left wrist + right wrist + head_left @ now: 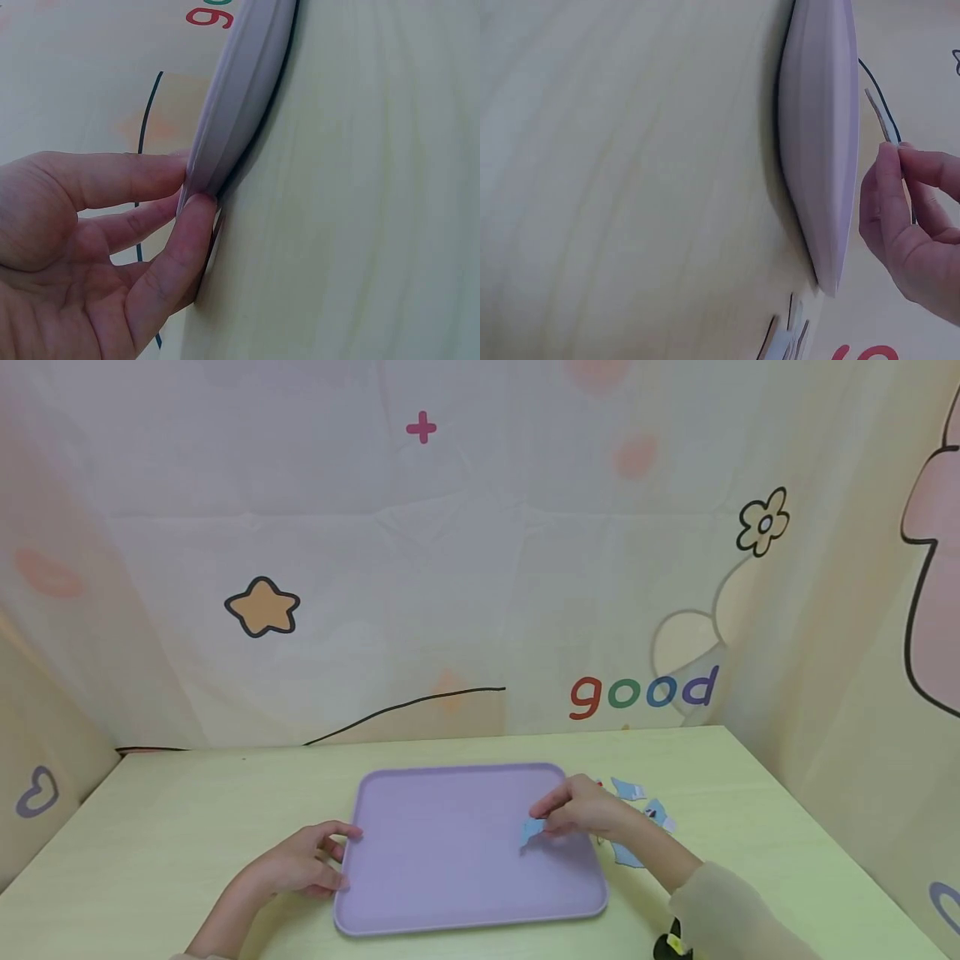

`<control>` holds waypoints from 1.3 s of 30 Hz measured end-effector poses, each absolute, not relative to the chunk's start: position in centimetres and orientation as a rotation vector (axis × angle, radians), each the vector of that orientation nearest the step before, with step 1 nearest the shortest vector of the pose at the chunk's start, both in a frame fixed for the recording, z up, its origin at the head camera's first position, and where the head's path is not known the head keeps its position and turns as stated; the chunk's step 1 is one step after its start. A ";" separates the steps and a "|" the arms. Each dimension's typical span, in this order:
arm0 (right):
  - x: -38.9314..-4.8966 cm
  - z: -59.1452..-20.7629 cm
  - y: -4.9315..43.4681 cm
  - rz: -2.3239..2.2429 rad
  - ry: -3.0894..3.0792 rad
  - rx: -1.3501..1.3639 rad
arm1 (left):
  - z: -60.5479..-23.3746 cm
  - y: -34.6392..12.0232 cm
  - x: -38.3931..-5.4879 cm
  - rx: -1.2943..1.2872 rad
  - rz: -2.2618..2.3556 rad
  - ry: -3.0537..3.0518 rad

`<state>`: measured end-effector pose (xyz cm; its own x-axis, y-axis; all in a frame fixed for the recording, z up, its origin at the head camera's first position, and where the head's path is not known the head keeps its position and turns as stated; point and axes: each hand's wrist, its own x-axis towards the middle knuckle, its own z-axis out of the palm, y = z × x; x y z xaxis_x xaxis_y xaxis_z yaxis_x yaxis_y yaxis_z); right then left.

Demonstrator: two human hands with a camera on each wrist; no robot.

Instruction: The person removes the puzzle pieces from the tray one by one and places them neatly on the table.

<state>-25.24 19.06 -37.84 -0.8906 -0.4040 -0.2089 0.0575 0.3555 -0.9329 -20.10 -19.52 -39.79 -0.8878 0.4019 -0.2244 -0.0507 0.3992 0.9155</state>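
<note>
My right hand (pixel 588 806) pinches a small, thin light-blue puzzle piece (pixel 532 831) between thumb and fingers. It holds the piece over the right part of a lilac tray (pixel 450 843); in the right wrist view the piece (pixel 885 120) shows edge-on above the tray rim (pixel 821 150). At the tray's left edge, my left hand (pixel 303 864) grips the rim. The left wrist view shows one fingertip (pixel 199 214) against the rim's outer side and another finger (pixel 127 178) reaching over its top.
Several light-blue puzzle pieces lie right of the tray, among them one at the back (pixel 628 789), one with dark marks (pixel 656 812) and one (pixel 627 856) partly behind my right forearm. A black-and-yellow object (pixel 671 945) sits by the right sleeve. A printed cloth wall (pixel 450 593) stands behind the table.
</note>
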 end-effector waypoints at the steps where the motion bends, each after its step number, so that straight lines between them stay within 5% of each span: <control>1: -25.2 -37.8 19.3 -1.554 2.213 -0.300 | -39.8 -19.5 -20.1 0.301 1.493 2.251; 39: -20.8 -38.7 29.2 -1.474 2.169 -0.297 | -40.3 -19.7 -20.4 0.314 1.482 2.256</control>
<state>-20.78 29.18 -38.67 -0.8527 -0.4423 -0.2779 0.0954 0.3912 -0.9153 -20.38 -19.67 -40.31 -0.8859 0.4078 -0.2212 -0.0412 0.4057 0.9131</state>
